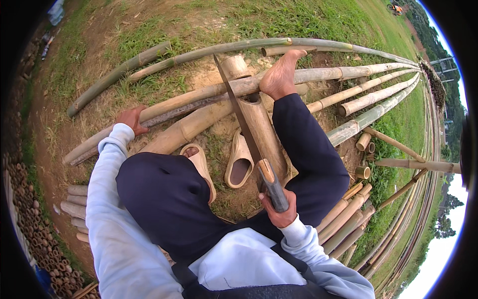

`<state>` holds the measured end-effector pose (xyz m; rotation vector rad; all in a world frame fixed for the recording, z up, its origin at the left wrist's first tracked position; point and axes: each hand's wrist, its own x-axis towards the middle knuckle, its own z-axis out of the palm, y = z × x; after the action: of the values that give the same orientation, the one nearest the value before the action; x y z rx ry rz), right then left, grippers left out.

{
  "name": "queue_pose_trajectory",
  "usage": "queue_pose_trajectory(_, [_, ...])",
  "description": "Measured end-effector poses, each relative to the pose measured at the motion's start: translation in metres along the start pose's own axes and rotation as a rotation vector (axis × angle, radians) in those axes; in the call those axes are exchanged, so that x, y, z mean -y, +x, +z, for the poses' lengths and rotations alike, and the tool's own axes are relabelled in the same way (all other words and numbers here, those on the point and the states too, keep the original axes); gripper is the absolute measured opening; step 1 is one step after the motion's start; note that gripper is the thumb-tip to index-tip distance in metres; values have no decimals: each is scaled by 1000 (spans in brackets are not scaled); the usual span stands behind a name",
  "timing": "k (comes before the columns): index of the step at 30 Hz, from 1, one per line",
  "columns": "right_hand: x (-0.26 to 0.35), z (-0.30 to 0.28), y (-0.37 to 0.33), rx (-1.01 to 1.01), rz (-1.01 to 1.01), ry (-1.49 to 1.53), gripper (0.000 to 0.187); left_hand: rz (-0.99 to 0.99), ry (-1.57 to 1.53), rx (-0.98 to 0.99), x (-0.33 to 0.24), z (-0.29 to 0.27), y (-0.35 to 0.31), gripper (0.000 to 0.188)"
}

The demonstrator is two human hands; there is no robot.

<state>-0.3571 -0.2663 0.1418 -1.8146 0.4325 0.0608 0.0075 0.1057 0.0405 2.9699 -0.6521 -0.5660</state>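
With fingers of the right hand (283, 212) clenched around the dark handle (277, 197) of a saw (242, 117), pointing its long blade away from the body and slightly left. Clasping a bamboo pole (184, 101) in the left hand (132, 121), with fingers over the far side and thumb on the near side; cannot tell how firmly.

From the right fingers, to be looked for ahead and to the left: the pole, well apart from that hand, reached only by the blade. Long axis from near left to far right, athwart the blade. Nearer with the left hand, touching toward the pole's near-left end.

Crossing over the pole with the blade between left hand and bare right foot (279, 77), closer to the foot, planted on the pole. Cannot tell whether seated in a cut.

Close under the crossing, at the hollow far end: a thick bamboo section (264, 132); cannot tell whether bearing weight. Near its left edge, on the ground (59, 124), an empty tan sandal (239, 162). Off to the right, more bamboo poles (358, 124).
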Motion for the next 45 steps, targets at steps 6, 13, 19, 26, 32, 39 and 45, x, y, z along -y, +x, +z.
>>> queue_pose_trajectory(6, [3,23,143,-13,-14,7,21,-22,4,-6,0,11,5,79])
queue_pose_trajectory(13, [1,13,70,-69,-93,-56,19,-43,41,16,0,2,-6,79])
queue_pose_trajectory(19, [-8,-7,40,-8,-102,-69,17,6,54,11,11,15,1,78])
queue_pose_trajectory(26, [-20,30,192,-23,-162,-69,32,21,53,3,14,17,9,87])
queue_pose_trajectory(32, [-22,30,178,-90,-210,-24,49,-25,50,10,-36,-11,-2,107])
queue_pose_trajectory(39, [-5,39,173,-141,-275,-8,40,36,92,-103,-63,5,25,122])
queue_pose_trajectory(45, [-8,41,174,-29,-117,25,21,-57,23,37,-84,-2,44,65])
